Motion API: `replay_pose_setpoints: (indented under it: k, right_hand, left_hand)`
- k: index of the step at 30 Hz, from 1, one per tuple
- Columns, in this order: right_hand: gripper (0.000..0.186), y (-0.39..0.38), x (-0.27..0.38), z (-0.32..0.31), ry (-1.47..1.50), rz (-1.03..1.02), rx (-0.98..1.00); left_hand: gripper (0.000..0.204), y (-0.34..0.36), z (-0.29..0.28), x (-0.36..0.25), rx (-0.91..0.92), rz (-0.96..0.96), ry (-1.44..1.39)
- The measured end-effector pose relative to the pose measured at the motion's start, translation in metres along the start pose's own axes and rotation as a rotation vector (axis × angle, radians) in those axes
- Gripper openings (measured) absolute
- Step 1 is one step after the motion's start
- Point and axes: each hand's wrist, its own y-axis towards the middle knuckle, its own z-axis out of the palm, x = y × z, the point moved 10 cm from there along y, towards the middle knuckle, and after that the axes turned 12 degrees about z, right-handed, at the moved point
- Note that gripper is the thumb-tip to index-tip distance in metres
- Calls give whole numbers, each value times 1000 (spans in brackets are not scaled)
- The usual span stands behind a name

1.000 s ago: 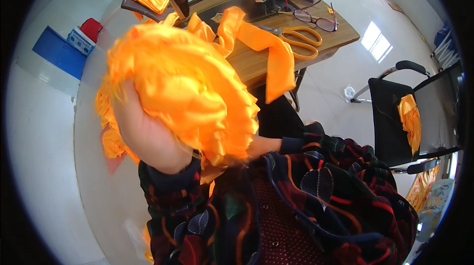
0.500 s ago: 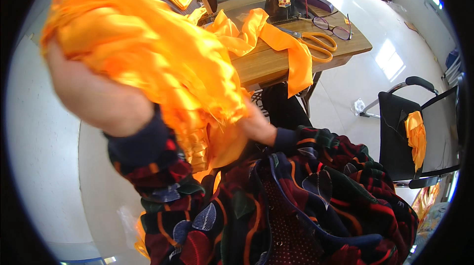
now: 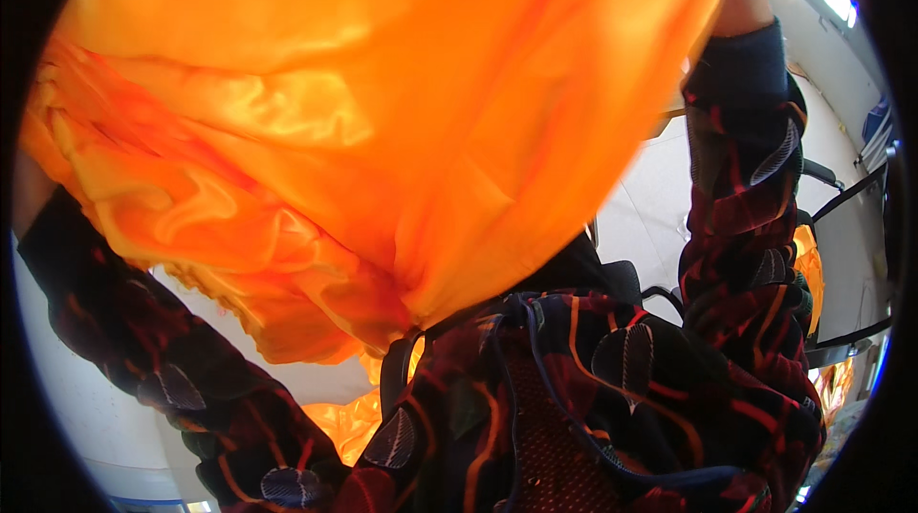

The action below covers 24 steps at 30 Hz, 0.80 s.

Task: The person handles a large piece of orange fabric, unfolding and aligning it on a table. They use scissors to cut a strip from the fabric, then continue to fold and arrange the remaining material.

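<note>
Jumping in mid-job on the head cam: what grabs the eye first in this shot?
A big sheet of shiny orange fabric fills the upper two thirds of the view, spread wide and glowing with light behind it. The person's dark patterned sleeves reach up at both sides, the right sleeve at the right edge and the left sleeve at lower left; both hands are hidden at or behind the cloth's edges. A black chair with more orange cloth stands at far right.

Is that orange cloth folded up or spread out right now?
Spread out. The orange cloth is lifted wide between both raised arms, filling most of the view, gathered only at its lower end.
</note>
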Motion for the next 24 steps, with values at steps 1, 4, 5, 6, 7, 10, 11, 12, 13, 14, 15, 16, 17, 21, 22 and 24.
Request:
replay_pose_setpoints:
  k: [1,4,5,6,7,10,11,12,13,14,15,16,17,21,22,24]
  right_hand:
    - [36,-8,-5,-14,-19,30,-21]
    - [35,-56,-41,-63,-130,191,-105]
    - [35,-78,-58,-79,-163,248,-129]
    - [35,-103,-75,-95,-197,320,-149]
    - [36,-127,-92,-109,-218,396,-171]
    - [37,-189,-132,-135,-150,610,-179]
    - [38,-210,-150,-143,-91,706,-238]
    - [37,-219,-158,-127,215,669,-93]
    - [38,-232,-165,-123,400,685,-78]
    - [38,-246,-172,-118,584,705,-67]
    - [38,-264,-177,-121,687,742,-127]
    - [40,-280,-189,-128,650,789,-245]
    - [42,-294,-197,-140,503,837,-358]
    - [42,-339,-207,-126,640,913,-381]
    - [41,-347,-211,-126,582,949,-411]
    - [40,-354,-207,-119,457,993,-311]
  left_hand:
    - [37,-2,5,3,57,-38,2]
    - [37,-24,35,37,292,-219,18]
    - [37,-40,46,57,379,-312,13]
    - [37,-59,54,77,430,-389,9]
    - [35,-85,64,101,447,-453,-134]
    - [21,-134,86,152,626,-514,-63]
    - [22,-152,83,177,548,-613,-22]
    - [24,-168,93,186,626,-568,15]
    - [27,-182,100,197,676,-565,98]
    - [27,-198,111,205,682,-588,35]
    - [27,-214,121,213,681,-633,-4]
    - [27,-229,134,219,683,-668,-66]
    - [27,-240,145,227,682,-675,-56]
    - [27,-285,173,236,701,-712,-99]
    - [27,-298,177,238,706,-743,-115]
    - [27,-316,179,235,702,-753,-163]
